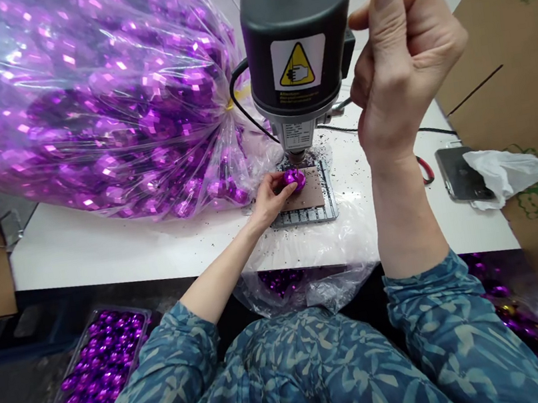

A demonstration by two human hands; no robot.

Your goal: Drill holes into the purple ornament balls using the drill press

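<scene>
My left hand [271,198] pinches a shiny purple faceted ball [295,179] between thumb and fingers. The ball rests on a small brown board [309,197], which lies on the slotted metal base [329,211]. Right above the ball is the chuck of a black bench drill press [300,55] with a yellow warning label. At the right side of the drill head my right hand [397,64] is raised with its fingers curled closed. Whatever it grips, if anything, is hidden behind the fingers.
A large clear bag [124,108] of purple balls fills the left. Dark shavings lie on the white table [119,251]. A phone [461,173] with white tissue [510,172] lies by a cardboard box [521,96]. A tray [103,361] of purple pieces sits lower left.
</scene>
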